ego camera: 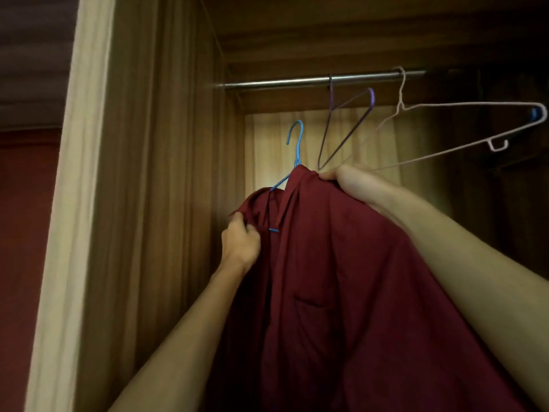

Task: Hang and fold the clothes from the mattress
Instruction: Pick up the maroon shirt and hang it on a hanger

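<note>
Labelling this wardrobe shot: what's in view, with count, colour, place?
brown wooden wardrobe: 1, brown, surrounding everything
silver metal rail: 1, silver, across wardrobe top
purple wire hanger: 1, purple, on rail
pale pink wire hanger: 1, pale pink, on rail, right of purple
blue wire hanger: 1, blue, hook free below rail
dark red cloth shirt with chest pocket: 1, dark red, on blue wire hanger
left-hand grip: 1, on shirt's left shoulder
right-hand grip: 1, on shirt's top

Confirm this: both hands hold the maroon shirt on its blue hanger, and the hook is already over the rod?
Not quite. In the head view the hook of the blue hanger sits below the rod, hooked on nothing. The left hand and right hand do hold the maroon shirt.
</note>
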### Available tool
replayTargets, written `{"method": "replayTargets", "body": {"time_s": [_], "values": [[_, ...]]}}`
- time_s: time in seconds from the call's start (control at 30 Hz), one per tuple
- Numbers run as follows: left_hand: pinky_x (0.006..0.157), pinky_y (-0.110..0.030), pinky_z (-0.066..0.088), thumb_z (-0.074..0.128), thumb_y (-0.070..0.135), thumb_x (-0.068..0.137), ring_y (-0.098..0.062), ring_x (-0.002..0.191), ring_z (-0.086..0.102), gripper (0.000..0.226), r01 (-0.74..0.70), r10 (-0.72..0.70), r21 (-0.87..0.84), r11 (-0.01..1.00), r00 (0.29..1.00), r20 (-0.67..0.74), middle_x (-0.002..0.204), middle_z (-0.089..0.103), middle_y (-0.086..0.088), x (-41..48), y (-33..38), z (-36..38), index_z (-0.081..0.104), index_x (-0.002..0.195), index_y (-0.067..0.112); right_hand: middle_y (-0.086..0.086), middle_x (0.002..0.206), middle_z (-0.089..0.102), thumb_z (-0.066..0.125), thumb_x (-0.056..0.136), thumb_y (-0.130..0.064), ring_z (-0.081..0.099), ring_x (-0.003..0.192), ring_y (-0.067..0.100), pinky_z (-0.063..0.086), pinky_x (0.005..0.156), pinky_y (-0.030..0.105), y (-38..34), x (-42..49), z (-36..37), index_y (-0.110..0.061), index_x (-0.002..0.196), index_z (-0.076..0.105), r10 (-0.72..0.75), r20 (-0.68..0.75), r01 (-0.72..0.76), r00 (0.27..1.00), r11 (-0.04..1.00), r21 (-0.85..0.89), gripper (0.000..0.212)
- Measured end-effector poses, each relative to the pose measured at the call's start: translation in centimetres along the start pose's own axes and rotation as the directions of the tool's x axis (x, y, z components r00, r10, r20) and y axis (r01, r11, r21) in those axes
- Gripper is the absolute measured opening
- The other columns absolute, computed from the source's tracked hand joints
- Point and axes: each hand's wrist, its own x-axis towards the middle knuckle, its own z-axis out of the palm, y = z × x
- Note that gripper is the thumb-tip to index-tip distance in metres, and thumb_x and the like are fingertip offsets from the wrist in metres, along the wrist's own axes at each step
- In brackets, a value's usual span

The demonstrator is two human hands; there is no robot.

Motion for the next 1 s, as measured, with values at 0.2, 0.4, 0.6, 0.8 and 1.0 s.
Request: {"method": "replayTargets", "body": {"time_s": [0.2, 0.4, 0.6, 0.8, 1.0], "values": [[0.109, -0.036, 0.037, 0.035, 0.048, 0.099, -0.024, 0.124, 0.053, 0.051, 0.021, -0.024, -0.254, 0.967, 1.0, -0.011, 0.13, 0.061, -0.004, 5.2, 5.7, -0.5, 0.057, 0.134, 0.018, 0.022, 0.14, 0.053, 0.04, 0.105, -0.024, 0.05, 0.129, 0.035, 0.04, 0.092, 0.029, -5.9, 6.4, 2.2, 0.0, 0.133, 0.058, -0.24, -0.056, 0.217, 0.969, 0.939, -0.266, 0.041], [0.114, -0.045, 0.033, 0.029, 0.066, 0.095, -0.029, 0.133, 0.046, 0.072, -0.06, 0.065, -0.089, 0.994, 0.996, 0.053, 0.144, 0.051, -0.009, 9.1, 8.4, -1.6, 0.037, 0.149, 0.019, 0.016, 0.138, 0.056, 0.044, 0.101, -0.011, 0.052, 0.128, 0.027, 0.037, 0.039, 0.011, -9.7, 12.5, 2.8, 0.0, 0.135, 0.054, -0.267, -0.121, 0.28, 0.956, 0.954, 0.108, 0.037], [0.118, -0.04, 0.024, 0.023, 0.062, 0.098, -0.026, 0.143, 0.034, 0.072, -0.079, 0.077, 0.074, 0.994, 0.996, 0.037, 0.155, 0.037, -0.006, 10.0, 6.9, -3.2, 0.022, 0.155, 0.018, 0.016, 0.14, 0.055, 0.047, 0.098, -0.011, 0.053, 0.128, 0.028, 0.045, 0.071, 0.021, -12.2, 16.9, 3.4, 0.0, 0.135, 0.054, -0.269, -0.157, 0.294, 0.95, 0.941, 0.17, 0.039], [0.116, -0.037, 0.025, 0.022, 0.058, 0.101, -0.025, 0.143, 0.034, 0.068, -0.096, 0.091, 0.078, 0.992, 0.994, 0.06, 0.155, 0.037, -0.006, 9.2, 6.8, -2.9, 0.019, 0.156, 0.019, 0.014, 0.134, 0.058, 0.049, 0.097, -0.003, 0.063, 0.086, 0.021, 0.041, 0.04, 0.018, -11.0, 18.4, 3.5, 0.004, 0.132, 0.055, -0.198, -0.18, 0.233, 0.964, 0.951, 0.204, 0.037], [0.111, -0.035, 0.031, 0.024, 0.053, 0.102, -0.024, 0.137, 0.042, 0.062, -0.151, 0.144, 0.082, 0.985, 0.985, 0.09, 0.148, 0.047, -0.006, 7.4, 6.3, -1.6, 0.024, 0.154, 0.019, 0.014, 0.1, 0.064, 0.055, 0.096, -0.006, 0.058, 0.051, 0.016, 0.039, 0.03, 0.011, -7.9, 17.5, 4.3, 0.005, 0.127, 0.057, -0.116, -0.184, 0.173, 0.976, 0.926, 0.336, 0.033]]}}
